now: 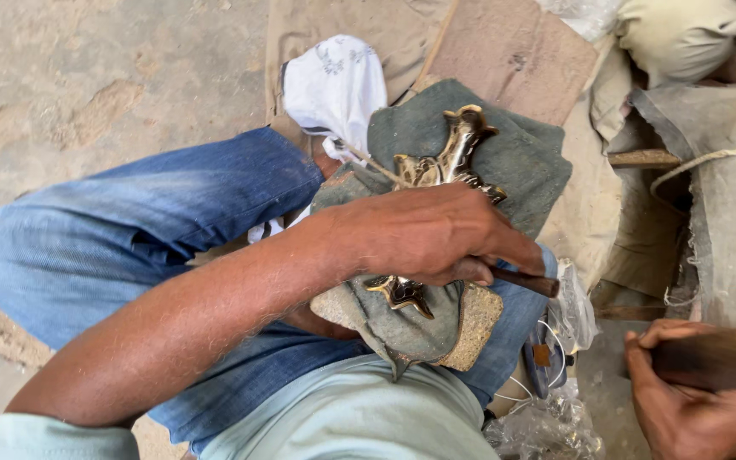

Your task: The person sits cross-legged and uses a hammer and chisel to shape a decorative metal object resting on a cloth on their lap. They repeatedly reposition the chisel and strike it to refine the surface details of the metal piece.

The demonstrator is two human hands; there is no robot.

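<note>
A shiny ornate brass casting (449, 162) lies on a folded grey cloth (513, 153) over a rough stone block (473, 328) on my lap. My left hand (432, 234) rests across the middle of the casting and grips a thin dark metal rod (528, 280), which sticks out to the right of my fingers. The casting's lower end (402, 294) shows below my hand. At the lower right, my right hand (683, 400) is closed around a blurred wooden handle (717, 358), apart from the casting.
A white printed cloth (334, 85) lies behind my knee. Brown board (513, 51) and sacking with a rope (709, 160) sit at the right. Crumpled clear plastic (555, 417) lies by my thigh. Bare concrete floor (87, 85) spreads to the left.
</note>
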